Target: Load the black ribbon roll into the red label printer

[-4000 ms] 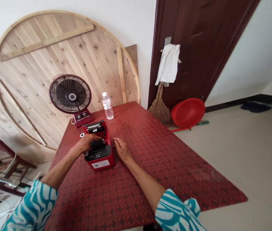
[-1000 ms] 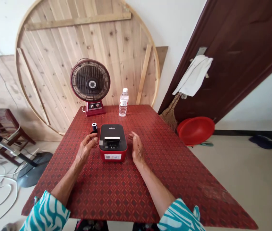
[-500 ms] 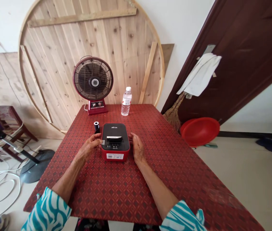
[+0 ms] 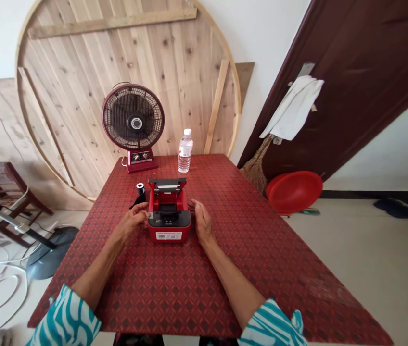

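A small red and black label printer (image 4: 168,222) stands on the red patterned table (image 4: 197,278) with its lid swung up and open. My left hand (image 4: 134,221) presses against the printer's left side, fingers curled on it. My right hand (image 4: 200,221) rests flat against its right side, fingers together. A small black roll with a white core (image 4: 140,189) stands on the table just behind my left hand.
A red desk fan (image 4: 133,122) and a plastic water bottle (image 4: 185,151) stand at the table's far edge. A big round wooden tabletop (image 4: 81,72) leans on the wall. A red basin (image 4: 294,190), broom and dark door are on the right; cables and a chair on the left.
The printer's lid, closed half a second ago, has sprung open and stands upright. Both hands stay at the printer's sides.
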A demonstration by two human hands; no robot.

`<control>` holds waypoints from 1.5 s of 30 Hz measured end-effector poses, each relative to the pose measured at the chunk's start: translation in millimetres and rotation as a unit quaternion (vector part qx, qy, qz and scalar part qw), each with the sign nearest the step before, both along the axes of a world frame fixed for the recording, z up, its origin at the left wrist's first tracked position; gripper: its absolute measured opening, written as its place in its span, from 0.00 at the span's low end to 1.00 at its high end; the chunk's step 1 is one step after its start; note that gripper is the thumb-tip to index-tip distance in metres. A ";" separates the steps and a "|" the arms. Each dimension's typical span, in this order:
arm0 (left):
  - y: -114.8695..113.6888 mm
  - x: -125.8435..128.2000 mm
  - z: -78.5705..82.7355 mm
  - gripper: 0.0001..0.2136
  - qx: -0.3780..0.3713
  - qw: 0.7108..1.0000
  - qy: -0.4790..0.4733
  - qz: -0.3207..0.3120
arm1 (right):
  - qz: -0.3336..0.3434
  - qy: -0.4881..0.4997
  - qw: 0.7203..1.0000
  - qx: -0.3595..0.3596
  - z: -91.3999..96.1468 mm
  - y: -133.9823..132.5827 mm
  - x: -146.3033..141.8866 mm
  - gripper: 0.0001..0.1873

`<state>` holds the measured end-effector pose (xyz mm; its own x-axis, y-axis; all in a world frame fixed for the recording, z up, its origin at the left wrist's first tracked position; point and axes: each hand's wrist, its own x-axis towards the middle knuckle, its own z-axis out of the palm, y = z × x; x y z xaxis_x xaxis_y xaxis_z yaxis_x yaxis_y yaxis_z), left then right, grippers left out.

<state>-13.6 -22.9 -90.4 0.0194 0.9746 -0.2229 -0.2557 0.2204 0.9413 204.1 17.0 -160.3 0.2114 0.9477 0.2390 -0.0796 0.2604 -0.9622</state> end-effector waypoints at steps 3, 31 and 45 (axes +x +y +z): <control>-2.3 1.6 2.8 0.26 0.010 1.000 0.008 0.025 | 0.003 0.009 1.000 0.003 -2.1 2.6 -0.4 0.24; 80.6 46.0 59.8 0.11 0.241 0.717 0.573 -0.316 | 0.010 -0.053 0.998 0.029 9.2 2.3 -3.3 0.20; 64.7 51.2 59.7 0.14 0.270 0.733 0.589 -0.207 | 0.028 -0.044 0.998 0.026 1.8 7.0 -1.6 0.20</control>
